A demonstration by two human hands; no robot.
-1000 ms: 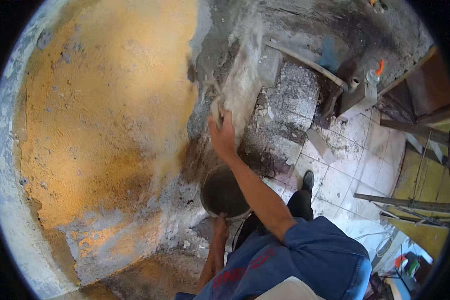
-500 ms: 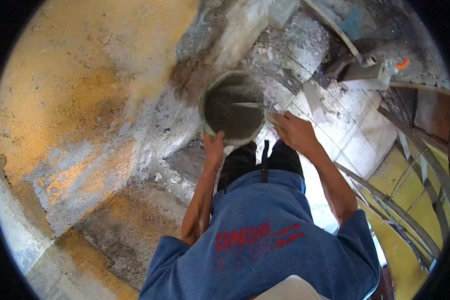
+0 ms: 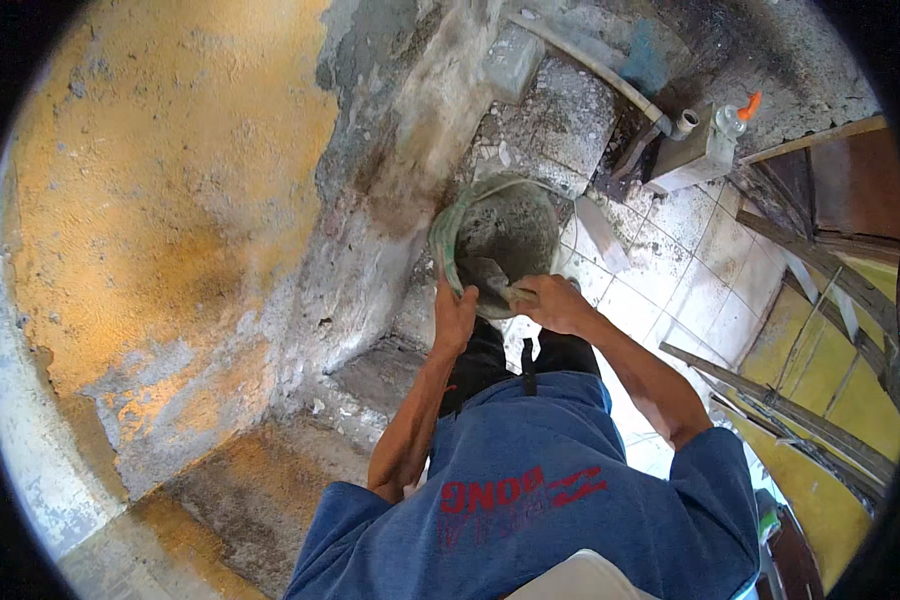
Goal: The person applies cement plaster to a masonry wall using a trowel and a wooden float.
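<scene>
A grey-green bucket (image 3: 447,238) is tilted in front of my legs, with grey mortar or residue (image 3: 510,222) coating its inside. My left hand (image 3: 455,315) grips its near-left rim, thumb over the edge. Closed around a trowel's handle, my right hand (image 3: 557,303) is at the bucket's near-right rim. The trowel's blade (image 3: 484,274) reaches down inside the bucket, close to the near wall. Exactly what lies on the blade is hard to make out.
Peeling yellow wall (image 3: 180,180) rises at the left. White tiles (image 3: 660,290) with a flat pale strip (image 3: 600,235) lie beyond the bucket. Farther right are a pipe (image 3: 590,65), a box (image 3: 698,158) with an orange-topped bottle (image 3: 732,122), and wooden poles (image 3: 790,425).
The bucket has shifted right and tipped, its rim now showing more at the left. The trowel has turned from lying across the opening to pointing down inside, and my right hand has moved nearer me.
</scene>
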